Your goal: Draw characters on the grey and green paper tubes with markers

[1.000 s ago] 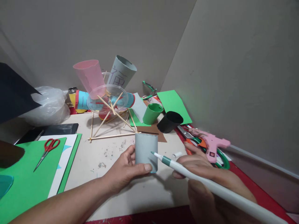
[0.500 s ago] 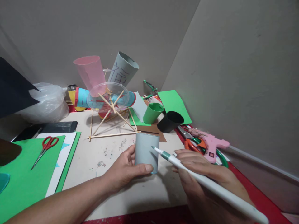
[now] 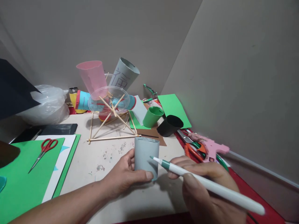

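Note:
A plain grey paper tube [image 3: 146,154] stands upright just above the white board, gripped by my left hand [image 3: 127,174] with the thumb across its lower front. My right hand [image 3: 205,183] is closed around a white marker pen [image 3: 210,183] with a green band. The pen's green tip lies at the front of the tube; whether it touches the paper I cannot tell. Behind them is a wooden-stick frame [image 3: 112,137] bearing a wheel with clear plastic discs [image 3: 116,90], a pink cup [image 3: 93,77], a grey tube with purple writing [image 3: 123,74] and blue tubes.
Red-handled scissors [image 3: 44,151] lie on green sheets [image 3: 21,180] at the left. A green cup [image 3: 153,116] and a black cup [image 3: 170,125] stand at the back right. Beyond my right hand are a pink glue gun [image 3: 213,149] and orange-handled scissors [image 3: 192,152]. A plastic bag [image 3: 50,102] sits far left.
The whole view has shifted slightly, so things appear a little lower. My right hand has turned the pen somewhat flatter, and its tip has shifted slightly left across the tube's front.

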Demonstrator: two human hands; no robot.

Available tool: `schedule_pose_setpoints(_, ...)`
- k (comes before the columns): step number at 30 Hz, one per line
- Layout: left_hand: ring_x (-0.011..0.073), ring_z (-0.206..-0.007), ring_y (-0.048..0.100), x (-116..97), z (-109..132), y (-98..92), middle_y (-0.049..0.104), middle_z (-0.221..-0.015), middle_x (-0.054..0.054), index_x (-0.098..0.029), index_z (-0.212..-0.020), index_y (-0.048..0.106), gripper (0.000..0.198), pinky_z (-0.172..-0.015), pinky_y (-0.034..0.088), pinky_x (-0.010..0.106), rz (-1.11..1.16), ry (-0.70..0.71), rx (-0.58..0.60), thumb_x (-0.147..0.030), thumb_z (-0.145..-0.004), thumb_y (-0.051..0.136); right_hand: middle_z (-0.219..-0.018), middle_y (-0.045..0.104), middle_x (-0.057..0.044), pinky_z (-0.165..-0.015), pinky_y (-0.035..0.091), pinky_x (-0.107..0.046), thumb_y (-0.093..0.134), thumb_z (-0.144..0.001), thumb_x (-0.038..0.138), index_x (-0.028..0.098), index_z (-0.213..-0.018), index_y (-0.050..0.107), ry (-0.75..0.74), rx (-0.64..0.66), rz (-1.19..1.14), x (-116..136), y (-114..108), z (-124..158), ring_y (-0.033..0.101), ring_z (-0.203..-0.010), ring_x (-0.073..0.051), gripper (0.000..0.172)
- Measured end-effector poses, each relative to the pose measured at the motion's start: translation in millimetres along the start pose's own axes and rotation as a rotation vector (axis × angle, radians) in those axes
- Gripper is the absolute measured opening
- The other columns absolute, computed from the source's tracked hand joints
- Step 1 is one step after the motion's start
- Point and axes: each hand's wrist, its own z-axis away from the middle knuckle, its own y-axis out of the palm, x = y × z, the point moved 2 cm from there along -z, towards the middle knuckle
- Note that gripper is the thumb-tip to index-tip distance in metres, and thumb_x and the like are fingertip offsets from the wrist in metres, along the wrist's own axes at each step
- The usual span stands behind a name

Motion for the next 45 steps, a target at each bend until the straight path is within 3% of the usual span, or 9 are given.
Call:
schedule_pose_setpoints(4,0.0232,-0.096,0.06,-0.4,-0.3,-0.2,0.067,-0.107,0.012,-0.015,-0.117,0.059,0.069,-0.086,0.044,0.036,-0.01,0.023,0.024,-0.031,-0.059,0.092,-0.066,0.071,0.001,-0.075,0.065,-0.033,0.06,-0.093,0.018,0.022,-0.088,0.061,0.126,0.057,-0.091,-6.2,3.1,3.2,0.073,-0.07,-0.017,0.007)
schedule_pose_setpoints(12,0.0196,-0.09,0.059,1.8,-1.9,-2.2,0.066,-0.103,0.01,-0.012,-0.12,0.057,0.071,-0.081,0.043,0.034,-0.013,0.017,0.023,-0.032,-0.061,0.091,-0.066,0.072,0.001,-0.084,0.063,-0.037,0.068,-0.092,0.032,0.024,-0.084,0.064,0.263,0.01,-0.108,-6.5,6.0,10.1,0.073,-0.072,-0.017,0.012)
schedule_pose_setpoints(17,0.0189,-0.087,0.06,1.3,-1.7,-1.4,0.067,-0.102,0.01,-0.012,-0.119,0.058,0.07,-0.079,0.044,0.033,0.002,-0.001,0.011,-0.031,-0.061,0.091,-0.067,0.073,0.001,-0.085,0.062,-0.036,0.069,-0.091,0.03,0.024,-0.085,0.066,0.213,0.017,-0.08,-4.3,6.7,10.2,0.073,-0.07,-0.017,0.009)
schedule_pose_setpoints(24,0.0161,-0.082,0.059,-0.3,-1.8,-0.5,0.068,-0.093,0.008,-0.011,-0.115,0.061,0.059,-0.076,0.045,0.03,-0.023,0.02,0.039,-0.027,-0.065,0.087,-0.074,0.073,-0.003,-0.086,0.063,-0.04,0.061,-0.096,0.026,0.021,-0.096,0.067,0.095,0.129,0.035,-1.1,3.4,12.1,0.075,-0.082,-0.021,0.008)
schedule_pose_setpoints(31,0.0173,-0.08,0.06,-0.1,-0.9,-0.1,0.067,-0.092,0.008,-0.012,-0.115,0.054,0.068,-0.073,0.044,0.03,-0.017,-0.015,-0.012,-0.028,-0.06,0.089,-0.077,0.075,-0.001,-0.092,0.062,-0.044,0.061,-0.089,0.008,0.02,-0.098,0.064,-0.092,0.167,0.235,2.3,-0.2,8.4,0.076,-0.079,-0.02,0.016)
schedule_pose_setpoints(41,0.0142,-0.076,0.056,-2.0,-1.3,1.0,0.063,-0.092,0.006,-0.013,-0.115,0.056,0.067,-0.069,0.043,0.028,-0.017,-0.014,-0.011,-0.031,-0.06,0.09,-0.075,0.071,0.002,-0.101,0.056,-0.051,0.061,-0.086,0.008,0.022,-0.099,0.06,-0.156,0.161,0.344,4.5,-4.4,9.7,0.073,-0.071,-0.017,0.019)
schedule_pose_setpoints(45,0.0145,-0.077,0.056,-1.2,-1.2,0.3,0.063,-0.093,0.006,-0.013,-0.116,0.056,0.068,-0.07,0.045,0.028,-0.015,-0.014,-0.016,-0.031,-0.06,0.09,-0.077,0.072,0.001,-0.099,0.057,-0.047,0.062,-0.085,0.006,0.021,-0.099,0.061,-0.155,0.179,0.329,4.2,-4.0,7.9,0.073,-0.073,-0.017,0.021)
